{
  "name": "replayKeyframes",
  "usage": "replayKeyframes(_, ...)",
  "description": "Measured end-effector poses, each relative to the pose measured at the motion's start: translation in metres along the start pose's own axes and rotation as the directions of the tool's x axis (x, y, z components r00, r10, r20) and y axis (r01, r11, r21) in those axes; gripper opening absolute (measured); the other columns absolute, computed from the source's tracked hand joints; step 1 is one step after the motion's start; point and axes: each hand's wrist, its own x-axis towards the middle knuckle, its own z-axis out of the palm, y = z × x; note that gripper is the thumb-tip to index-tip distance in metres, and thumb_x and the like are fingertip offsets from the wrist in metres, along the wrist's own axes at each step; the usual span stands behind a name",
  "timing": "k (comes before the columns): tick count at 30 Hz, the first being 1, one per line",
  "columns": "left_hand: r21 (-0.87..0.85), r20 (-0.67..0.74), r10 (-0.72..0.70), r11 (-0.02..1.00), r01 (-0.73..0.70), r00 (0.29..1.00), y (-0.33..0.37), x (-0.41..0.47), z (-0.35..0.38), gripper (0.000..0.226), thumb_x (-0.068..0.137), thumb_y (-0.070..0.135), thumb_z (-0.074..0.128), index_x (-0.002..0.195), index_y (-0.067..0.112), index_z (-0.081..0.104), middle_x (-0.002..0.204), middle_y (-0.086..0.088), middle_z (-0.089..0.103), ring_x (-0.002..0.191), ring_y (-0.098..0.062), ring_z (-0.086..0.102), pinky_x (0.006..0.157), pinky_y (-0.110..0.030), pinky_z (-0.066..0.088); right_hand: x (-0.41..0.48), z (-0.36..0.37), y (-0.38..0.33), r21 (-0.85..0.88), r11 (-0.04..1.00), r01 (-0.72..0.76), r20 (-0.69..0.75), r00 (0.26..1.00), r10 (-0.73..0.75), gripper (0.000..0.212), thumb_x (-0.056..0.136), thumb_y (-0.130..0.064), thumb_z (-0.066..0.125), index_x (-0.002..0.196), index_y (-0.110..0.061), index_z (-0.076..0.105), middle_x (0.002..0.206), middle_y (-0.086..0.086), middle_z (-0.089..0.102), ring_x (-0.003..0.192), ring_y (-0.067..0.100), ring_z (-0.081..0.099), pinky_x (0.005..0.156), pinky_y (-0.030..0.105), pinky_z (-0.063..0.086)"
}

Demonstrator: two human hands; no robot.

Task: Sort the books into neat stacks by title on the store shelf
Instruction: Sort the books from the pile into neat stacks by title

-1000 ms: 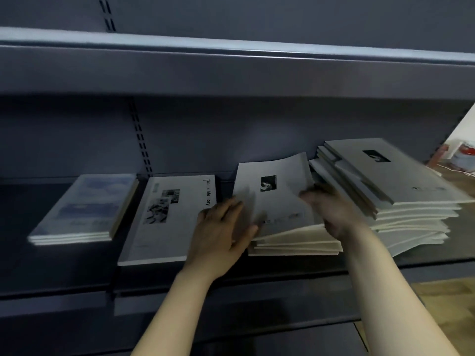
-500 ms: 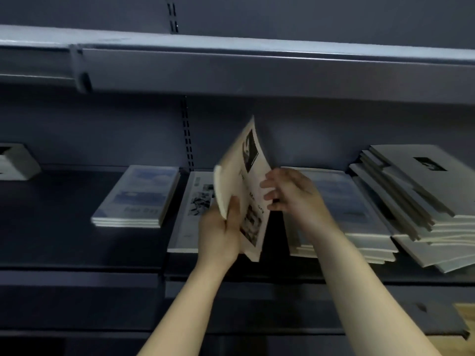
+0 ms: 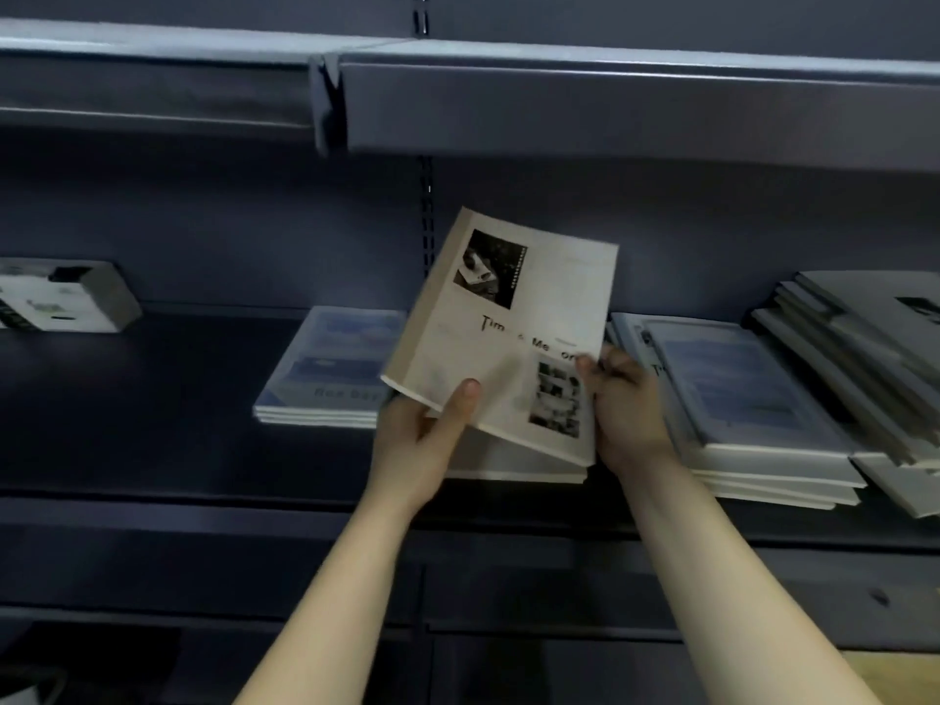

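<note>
Your left hand [image 3: 422,440] and right hand [image 3: 623,404] have fingers pinching the tilted book [image 3: 508,328] above its matching copy [image 3: 513,463], so level it, square the corners, lower gently.

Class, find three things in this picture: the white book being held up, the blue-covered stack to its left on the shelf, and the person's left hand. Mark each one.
White book [image 3: 529,318], head view: middle of its front cover.
Blue-covered stack [image 3: 335,368], head view: top cover.
Left hand [image 3: 422,440], head view: back of the hand, under the book's lower corner.

Both hands, left hand [image 3: 424,440] and right hand [image 3: 626,409], hold a cream paperback book [image 3: 508,333] tilted above the dark grey metal shelf [image 3: 152,424].
</note>
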Motion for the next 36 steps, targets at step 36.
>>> replayKeyframes(36, 0.915, 0.141, 0.268, 0.332, -0.229, 0.953, -0.081, 0.02, -0.082, 0.043, 0.092, 0.036, 0.038, 0.122, 0.013, 0.059, 0.126, -0.008, 0.06, 0.123, -0.026, 0.048, 0.11, -0.047, 0.026, 0.014, 0.009, 0.038, -0.871, 0.436, 0.226, 0.098, 0.95, -0.297, 0.019, 0.096, -0.017, 0.057, 0.107, -0.007, 0.068, 0.099, 0.011, 0.07, 0.081, 0.019, 0.061, 0.071, 0.02, 0.038)
